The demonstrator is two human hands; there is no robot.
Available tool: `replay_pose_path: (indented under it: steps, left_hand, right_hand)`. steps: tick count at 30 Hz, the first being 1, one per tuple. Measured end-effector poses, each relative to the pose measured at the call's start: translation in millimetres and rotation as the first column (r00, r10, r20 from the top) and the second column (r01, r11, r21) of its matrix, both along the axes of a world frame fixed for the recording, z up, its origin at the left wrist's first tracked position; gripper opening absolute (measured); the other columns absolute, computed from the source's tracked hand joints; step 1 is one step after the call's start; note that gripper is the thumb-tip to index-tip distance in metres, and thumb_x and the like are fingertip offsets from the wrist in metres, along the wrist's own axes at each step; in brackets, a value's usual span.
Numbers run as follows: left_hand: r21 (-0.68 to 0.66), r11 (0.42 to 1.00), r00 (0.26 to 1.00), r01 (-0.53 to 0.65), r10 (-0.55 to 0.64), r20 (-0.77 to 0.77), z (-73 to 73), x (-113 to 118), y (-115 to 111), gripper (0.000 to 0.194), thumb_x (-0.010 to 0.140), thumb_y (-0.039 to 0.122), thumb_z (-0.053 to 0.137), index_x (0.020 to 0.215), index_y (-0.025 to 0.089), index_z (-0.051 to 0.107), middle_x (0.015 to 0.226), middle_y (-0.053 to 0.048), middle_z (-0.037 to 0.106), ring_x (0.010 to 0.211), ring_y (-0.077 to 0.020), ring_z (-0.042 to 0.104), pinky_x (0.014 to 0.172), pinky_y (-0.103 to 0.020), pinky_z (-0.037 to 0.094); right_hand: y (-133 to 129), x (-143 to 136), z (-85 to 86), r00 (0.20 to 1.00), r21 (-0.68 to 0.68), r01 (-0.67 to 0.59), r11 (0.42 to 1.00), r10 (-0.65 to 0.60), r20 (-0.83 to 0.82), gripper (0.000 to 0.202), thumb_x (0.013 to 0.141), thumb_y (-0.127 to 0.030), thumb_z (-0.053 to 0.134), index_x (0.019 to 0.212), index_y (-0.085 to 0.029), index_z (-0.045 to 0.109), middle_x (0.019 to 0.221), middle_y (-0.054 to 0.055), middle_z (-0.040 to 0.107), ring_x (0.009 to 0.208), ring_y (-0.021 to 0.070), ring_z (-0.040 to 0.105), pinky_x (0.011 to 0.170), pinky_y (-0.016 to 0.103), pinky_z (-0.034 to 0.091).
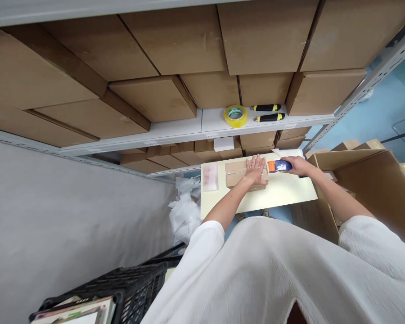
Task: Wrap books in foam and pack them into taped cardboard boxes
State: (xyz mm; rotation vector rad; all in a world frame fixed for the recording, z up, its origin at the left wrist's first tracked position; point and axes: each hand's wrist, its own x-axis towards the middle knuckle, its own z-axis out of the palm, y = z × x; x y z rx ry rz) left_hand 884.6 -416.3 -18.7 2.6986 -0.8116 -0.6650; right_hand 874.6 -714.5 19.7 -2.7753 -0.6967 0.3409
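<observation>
Your left hand (pixel 255 171) splays flat over an oblong, shiny-taped cardboard box (pixel 235 173); your right hand (pixel 296 165) clamps a blue-and-orange dispenser (pixel 279 166).

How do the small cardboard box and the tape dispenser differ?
Color: the box is brown, the dispenser blue and orange. Size: the box is larger than the dispenser. State: the box lies on the table under the spread left grip, while the right grip holds the dispenser. Shared: each has one grip on it.
</observation>
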Motion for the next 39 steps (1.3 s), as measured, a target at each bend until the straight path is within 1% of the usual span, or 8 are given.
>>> replay_pose_path:
  steps: [5,8,11,15,19,28,33,39]
  left_hand:
    - [-0.099,0.995,1.000,-0.009,0.012,0.023,14.4,-1,16,0.145,0.064,0.049,0.095,0.180,0.024,0.012,0.183,-0.026,0.018,0.171,-0.0509,0.008,0.132,-0.075,-0.005]
    - [-0.178,0.984,0.998,-0.028,0.036,0.044,26.6,0,35,0.143,0.062,0.049,0.097,0.180,0.030,0.016,0.179,-0.023,0.023,0.168,-0.0498,0.014,0.132,-0.076,-0.001]
    - [-0.240,0.971,0.994,-0.023,0.047,0.095,35.7,0,57,0.141,0.059,0.047,0.099,0.178,0.033,0.024,0.176,-0.020,0.026,0.166,-0.0504,0.016,0.132,-0.075,-0.003]
    - [-0.254,0.967,0.990,-0.016,0.051,0.130,38.1,-2,86,0.140,0.055,0.042,0.100,0.176,0.031,0.031,0.171,-0.021,0.030,0.164,-0.0527,0.018,0.131,-0.077,-0.005]
    - [-0.234,0.972,0.990,-0.003,0.036,0.137,34.6,-5,103,0.139,0.054,0.042,0.101,0.175,0.030,0.033,0.171,-0.022,0.031,0.164,-0.0530,0.018,0.132,-0.076,-0.003]
    - [-0.208,0.977,0.995,0.036,-0.015,0.098,31.9,-13,103,0.140,0.056,0.039,0.099,0.176,0.029,0.028,0.173,-0.025,0.028,0.167,-0.0523,0.014,0.131,-0.076,-0.001]
    - [-0.165,0.985,0.996,0.050,-0.037,0.082,29.9,-14,100,0.139,0.056,0.037,0.100,0.175,0.028,0.030,0.175,-0.026,0.027,0.168,-0.0518,0.014,0.131,-0.075,-0.001]
    - [-0.193,0.980,0.998,0.047,-0.040,0.040,29.7,-14,97,0.140,0.054,0.035,0.101,0.175,0.030,0.032,0.174,-0.024,0.029,0.168,-0.0504,0.014,0.132,-0.074,-0.003]
  right_hand:
    - [8,-4,3.8,1.000,0.067,0.014,0.998,-0.014,-0.010,0.063,0.094,-0.059,0.072,0.147,-0.026,0.064,0.130,0.012,0.080,0.109,0.0339,0.077,0.093,0.040,0.056]
    - [20,-3,14.3,1.000,0.142,0.004,0.990,-0.006,0.017,0.067,0.094,-0.061,0.073,0.150,-0.026,0.063,0.134,0.012,0.079,0.109,0.0335,0.078,0.095,0.041,0.057]
    - [32,2,28.6,0.998,0.181,-0.050,0.982,0.043,0.043,0.070,0.094,-0.060,0.074,0.154,-0.026,0.061,0.136,0.012,0.079,0.110,0.0336,0.078,0.096,0.041,0.057]
    - [41,5,40.1,0.991,0.162,-0.127,0.978,0.118,0.065,0.067,0.095,-0.059,0.072,0.153,-0.027,0.063,0.131,0.012,0.081,0.105,0.0327,0.078,0.092,0.040,0.055]
    - [43,3,37.9,0.987,0.129,-0.151,0.980,0.143,0.071,0.065,0.096,-0.059,0.069,0.152,-0.027,0.063,0.127,0.011,0.082,0.101,0.0315,0.078,0.090,0.039,0.053]
    - [37,-4,30.8,0.988,0.083,-0.156,0.984,0.155,0.019,0.063,0.094,-0.051,0.069,0.153,-0.030,0.061,0.132,0.010,0.081,0.106,0.0313,0.077,0.097,0.042,0.051]
    - [39,-14,32.8,0.993,0.070,-0.111,0.991,0.113,-0.019,0.063,0.096,-0.059,0.068,0.151,-0.029,0.062,0.130,0.011,0.081,0.108,0.0342,0.077,0.100,0.045,0.050]
    - [27,-22,30.6,0.995,0.065,-0.097,0.993,0.099,-0.033,0.063,0.095,-0.058,0.067,0.151,-0.030,0.062,0.129,0.012,0.081,0.111,0.0352,0.075,0.099,0.045,0.048]
